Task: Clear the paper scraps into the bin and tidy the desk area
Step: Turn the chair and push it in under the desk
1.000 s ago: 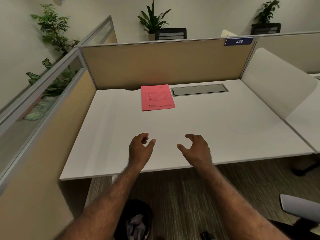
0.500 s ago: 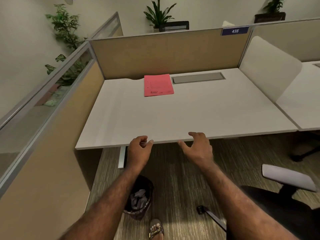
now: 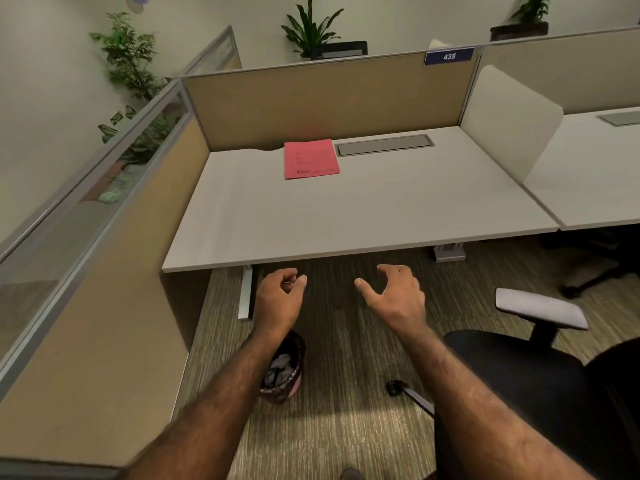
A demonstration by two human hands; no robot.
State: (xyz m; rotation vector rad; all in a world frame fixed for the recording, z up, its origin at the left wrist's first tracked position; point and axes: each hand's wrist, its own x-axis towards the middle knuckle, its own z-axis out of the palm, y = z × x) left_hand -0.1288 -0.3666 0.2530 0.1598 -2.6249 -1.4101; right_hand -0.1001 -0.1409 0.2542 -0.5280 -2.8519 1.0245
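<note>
A white desk (image 3: 363, 216) carries a red folder (image 3: 310, 159) lying flat near its back edge. On the carpet below its front edge stands a small dark bin (image 3: 284, 372) with crumpled paper scraps inside, partly hidden by my left forearm. My left hand (image 3: 278, 299) hovers in front of the desk edge, above the bin, with fingers loosely curled and nothing visible in them. About a hand's width to its right is my right hand (image 3: 394, 299), fingers spread and empty.
Tan cubicle panels (image 3: 322, 102) wall the desk at the back and left. A grey cable hatch (image 3: 384, 145) sits beside the folder. A black office chair (image 3: 519, 375) with a white armrest (image 3: 540, 308) stands at the right. A desk leg (image 3: 245, 292) is near the bin.
The view has pulled back from the desk. Both hands have moved from above the desk top to in front of its edge, over the floor; the bin and chair have come into view.
</note>
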